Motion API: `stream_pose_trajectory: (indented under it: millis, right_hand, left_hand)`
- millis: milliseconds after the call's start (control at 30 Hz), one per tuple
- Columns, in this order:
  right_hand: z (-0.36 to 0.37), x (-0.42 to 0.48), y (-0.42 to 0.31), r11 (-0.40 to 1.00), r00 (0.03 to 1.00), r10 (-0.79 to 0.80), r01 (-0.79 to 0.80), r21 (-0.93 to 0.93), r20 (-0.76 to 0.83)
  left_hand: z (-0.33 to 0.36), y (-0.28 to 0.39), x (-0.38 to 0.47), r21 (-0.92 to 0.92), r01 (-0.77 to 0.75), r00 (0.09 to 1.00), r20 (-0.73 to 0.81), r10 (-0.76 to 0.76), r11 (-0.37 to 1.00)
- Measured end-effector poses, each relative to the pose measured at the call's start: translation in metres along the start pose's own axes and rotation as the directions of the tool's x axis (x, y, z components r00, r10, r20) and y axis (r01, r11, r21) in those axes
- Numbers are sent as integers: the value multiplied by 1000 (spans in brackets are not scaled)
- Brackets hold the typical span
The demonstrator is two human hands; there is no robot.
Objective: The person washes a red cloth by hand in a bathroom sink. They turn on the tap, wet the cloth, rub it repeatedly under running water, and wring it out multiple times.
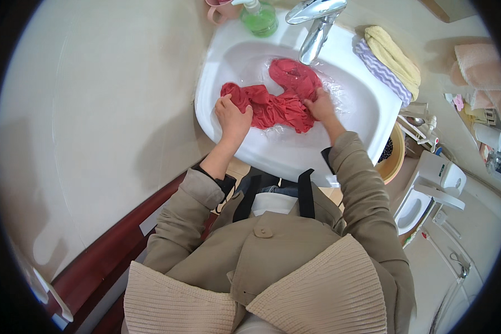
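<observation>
A wet red cloth (277, 106) lies bunched in the water of a white washbasin (292, 156). My left hand (234, 115) grips the cloth's left end near the basin's front left rim, with the thumb over a fold. On the other side, my right hand (322, 107) holds the cloth's right edge, fingers partly hidden by the fabric. A rounded, bulging part of the cloth rises from the water below the chrome faucet (315, 35). Ripples and clear bubbles surround the fabric.
A pump bottle of green liquid (259, 20) and a pink mug (221, 11) stand at the back left. Folded yellow (394, 62) and purple-striped (382, 73) towels lie on the right rim. Beyond are a yellow basin (394, 154) and a toilet (426, 196). A wall (108, 104) borders the left.
</observation>
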State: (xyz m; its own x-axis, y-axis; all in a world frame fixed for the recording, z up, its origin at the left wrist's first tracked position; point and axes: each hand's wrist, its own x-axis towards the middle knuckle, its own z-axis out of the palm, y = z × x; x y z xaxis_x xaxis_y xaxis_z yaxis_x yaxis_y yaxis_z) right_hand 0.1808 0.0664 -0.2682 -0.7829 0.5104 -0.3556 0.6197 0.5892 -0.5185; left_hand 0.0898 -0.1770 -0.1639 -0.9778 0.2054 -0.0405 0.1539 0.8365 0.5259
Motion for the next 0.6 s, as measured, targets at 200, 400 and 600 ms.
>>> stream_pose_trajectory:
  millis: [200,400,600]
  right_hand:
    - [-6,3,10,981,986,133,-145,132,100]
    - [3,-9,-22,689,991,76,-134,713,113]
    - [-36,-87,-118,426,923,-295,-106,899,249]
  left_hand:
    - [17,-5,-1,-256,269,876,466,-125,928]
    - [48,16,-1,-102,906,264,895,-360,411]
    - [72,17,19,-201,978,207,955,213,-50]
